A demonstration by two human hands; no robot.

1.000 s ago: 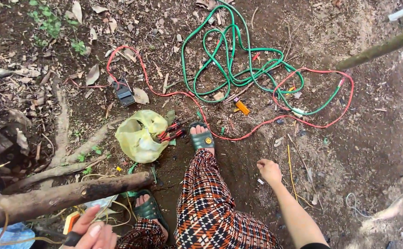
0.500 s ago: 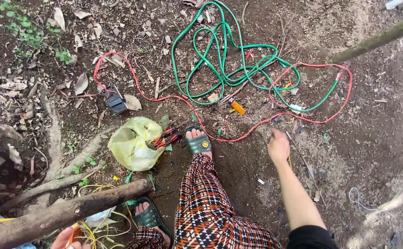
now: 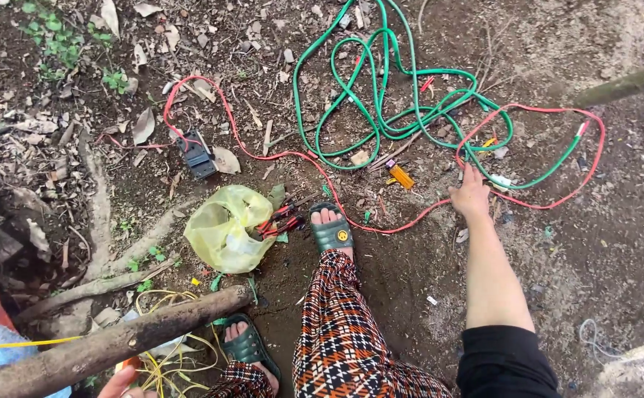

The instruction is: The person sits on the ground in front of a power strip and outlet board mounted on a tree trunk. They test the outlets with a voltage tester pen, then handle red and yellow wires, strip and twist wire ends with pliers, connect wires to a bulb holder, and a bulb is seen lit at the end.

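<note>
- Red wire (image 3: 381, 227) runs across the dirt at frame centre, looping to the upper right beside the tangled green cable (image 3: 381, 110).
- Right hand (image 3: 471, 195), right of centre, reaches down onto the wires; whether its fingers have closed on one cannot be told.
- Left hand (image 3: 119, 383) shows only partly at the bottom edge, near the yellow wire (image 3: 167, 346); its grip cannot be told.
- A yellow plastic bag (image 3: 226, 228) lies left of the green sandal (image 3: 331, 232).

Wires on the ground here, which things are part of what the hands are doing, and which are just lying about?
In hand:
right hand, reaching down at the wires
red wire
green wire

Lying about:
yellow plastic bag
red-handled tools beside it
black box
small orange piece
log
yellow wire
left hand, barely in view
</note>
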